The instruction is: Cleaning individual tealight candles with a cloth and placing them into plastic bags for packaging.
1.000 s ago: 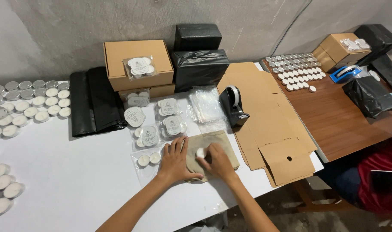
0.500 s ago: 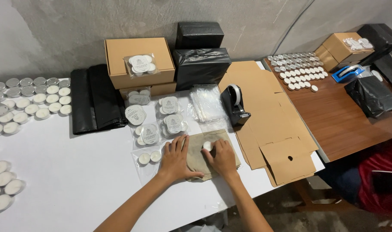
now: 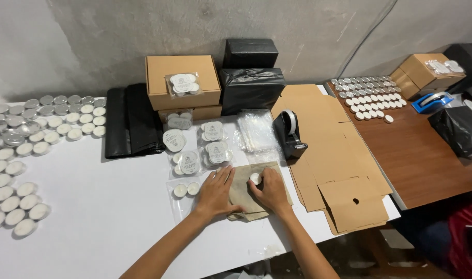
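My left hand (image 3: 215, 194) lies flat with fingers spread on the left part of a folded beige cloth (image 3: 246, 199) on the white table (image 3: 106, 227). My right hand (image 3: 271, 191) grips a small white tealight candle (image 3: 255, 179) and presses it onto the cloth. Just left of my left hand lies a clear bag (image 3: 183, 192) holding two tealights.
Packed bags of tealights (image 3: 194, 150) lie behind my hands, before brown cardboard boxes (image 3: 181, 82) and black wrapped parcels (image 3: 251, 85). A black tape dispenser (image 3: 289, 135) stands on flat cardboard sheets (image 3: 334, 165). Loose tealights (image 3: 19, 155) cover the left. A brown table (image 3: 416, 150) holds several more.
My right hand slid the tealight a little further across the cloth, away from me. My left hand stayed flat on the cloth. The camera view shifted.
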